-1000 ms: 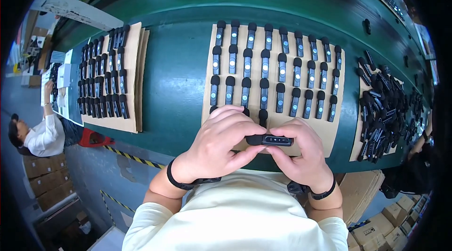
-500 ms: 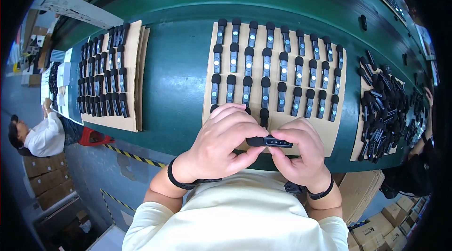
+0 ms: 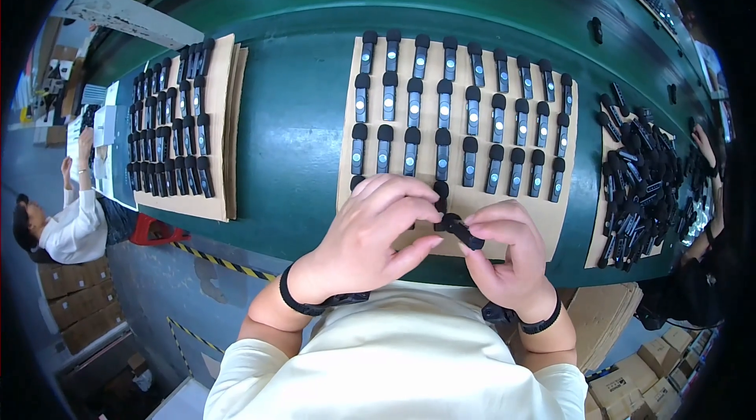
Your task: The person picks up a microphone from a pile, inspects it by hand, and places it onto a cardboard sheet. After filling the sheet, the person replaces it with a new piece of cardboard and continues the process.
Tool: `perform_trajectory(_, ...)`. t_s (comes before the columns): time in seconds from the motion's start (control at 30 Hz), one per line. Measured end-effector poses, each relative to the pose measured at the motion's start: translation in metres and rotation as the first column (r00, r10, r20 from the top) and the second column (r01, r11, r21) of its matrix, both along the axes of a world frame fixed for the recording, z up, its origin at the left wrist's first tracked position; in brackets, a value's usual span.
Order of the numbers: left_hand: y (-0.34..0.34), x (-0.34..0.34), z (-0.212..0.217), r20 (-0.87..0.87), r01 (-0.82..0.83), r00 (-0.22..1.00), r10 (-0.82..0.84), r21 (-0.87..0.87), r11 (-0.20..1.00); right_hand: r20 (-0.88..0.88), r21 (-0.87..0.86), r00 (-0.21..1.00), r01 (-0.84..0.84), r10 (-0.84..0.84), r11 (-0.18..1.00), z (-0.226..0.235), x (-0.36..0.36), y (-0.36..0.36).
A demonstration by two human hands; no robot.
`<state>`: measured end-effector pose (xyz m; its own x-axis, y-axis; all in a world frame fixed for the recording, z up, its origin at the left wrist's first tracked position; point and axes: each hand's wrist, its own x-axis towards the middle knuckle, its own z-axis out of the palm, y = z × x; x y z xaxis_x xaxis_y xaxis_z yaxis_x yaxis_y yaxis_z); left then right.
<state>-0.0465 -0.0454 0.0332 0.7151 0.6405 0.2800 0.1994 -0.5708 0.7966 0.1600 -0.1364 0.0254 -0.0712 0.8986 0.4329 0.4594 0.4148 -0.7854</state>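
In front of my body my right hand [image 3: 508, 251] pinches a small black clip-on microphone [image 3: 463, 232] between thumb and fingers. The microphone is tilted, its right end lower. My left hand [image 3: 378, 235] is just left of it, thumb and fingers spread; whether a fingertip touches the microphone I cannot tell. Beyond my hands, rows of similar microphones with foam tips lie on a cardboard sheet [image 3: 480, 201]. My left hand covers part of the nearest row.
A pile of loose microphones [image 3: 636, 192] lies on cardboard at the right. More rows rest on stacked cardboard [image 3: 230, 129] at the left, near a grey metal post [image 3: 130, 14]. The green table [image 3: 291, 105] runs beneath. A person in white [image 3: 75, 223] sits far left; another person's hand [image 3: 703, 144] is far right.
My left thumb and fingers have spread away from the microphone. It has turned from level to tilted in my right hand. The seated person at left has raised their hands.
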Motion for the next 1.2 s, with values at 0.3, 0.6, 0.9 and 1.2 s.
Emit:
perform_trajectory(0.3,0.004,-0.019,-0.005,-0.037,-0.082,0.996,0.083,0.012,0.997,0.462,0.028,0.886,0.028,-0.038,0.999,-0.044,0.015,-0.025)
perform_trajectory(0.6,0.003,-0.031,-0.007,-0.052,-0.146,0.988,0.145,-0.017,0.989,0.511,-0.078,0.859,0.045,0.001,0.996,-0.051,0.008,-0.038)
perform_trajectory(0.9,0.007,-0.028,-0.007,-0.03,-0.138,0.99,0.137,-0.014,0.99,0.463,-0.193,0.886,0.086,0.013,0.977,-0.011,0.036,-0.018)
perform_trajectory(1.2,0.02,-0.026,-0.011,-0.037,-0.196,0.98,0.195,-0.035,0.98,0.617,-0.009,0.741,0.341,-0.264,0.94,0.029,0.181,0.087)
